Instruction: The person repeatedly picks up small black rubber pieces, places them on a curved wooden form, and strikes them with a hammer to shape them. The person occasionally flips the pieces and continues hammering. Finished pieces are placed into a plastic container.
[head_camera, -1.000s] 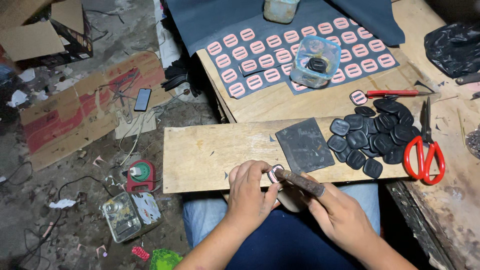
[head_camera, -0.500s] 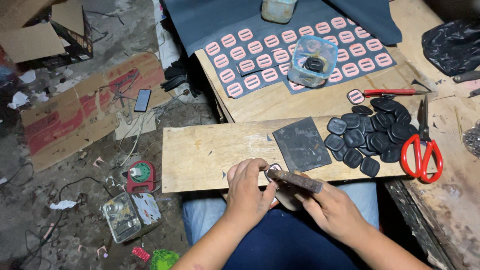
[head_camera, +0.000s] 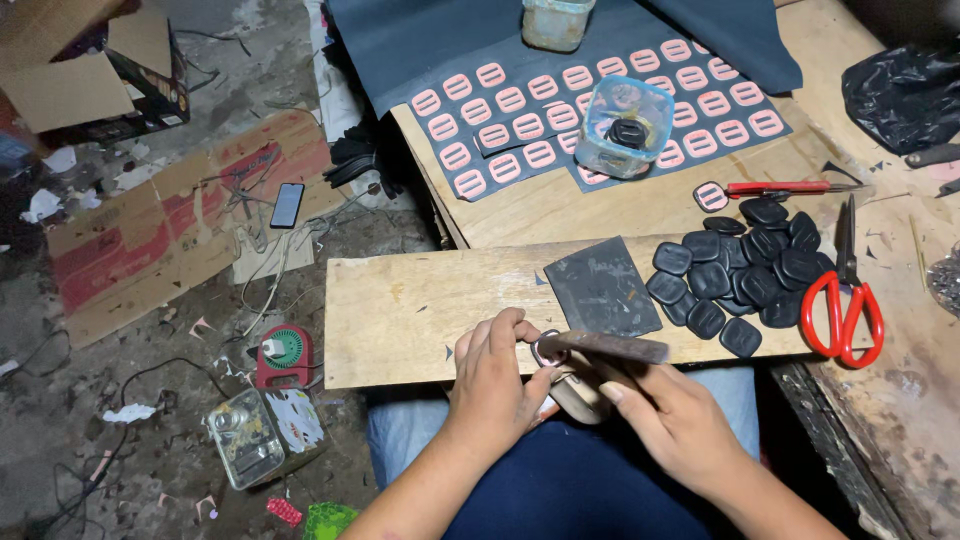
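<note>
Your left hand (head_camera: 497, 375) pinches a small pink oval buckle piece (head_camera: 547, 348) between thumb and fingers (head_camera: 515, 325), right at the near edge of the wooden board (head_camera: 420, 310) that rests across your lap. Your right hand (head_camera: 672, 420) is closed around the pale handle of a flat-headed tool (head_camera: 610, 347), whose dark head lies against the piece.

The worst risk is to your own fingertips: they sit touching the spot where the tool meets the piece, so a slip of the head would likely land on your thumb. The piece also hangs at the board's edge with little wood under it; if your pinch loosens, it could drop into your lap or onto the littered floor (head_camera: 150, 420).

The board looks only propped, so hard pressure near its edge might tip it and send the dark rubbery sheet (head_camera: 603, 288) and the pile of black covered pieces (head_camera: 745, 275) sliding. The red scissors (head_camera: 845, 300) lie just beside that pile on the tabletop (head_camera: 900, 400), blades pointing away from you; a sideways sweep of your right elbow could knock them off.
</note>
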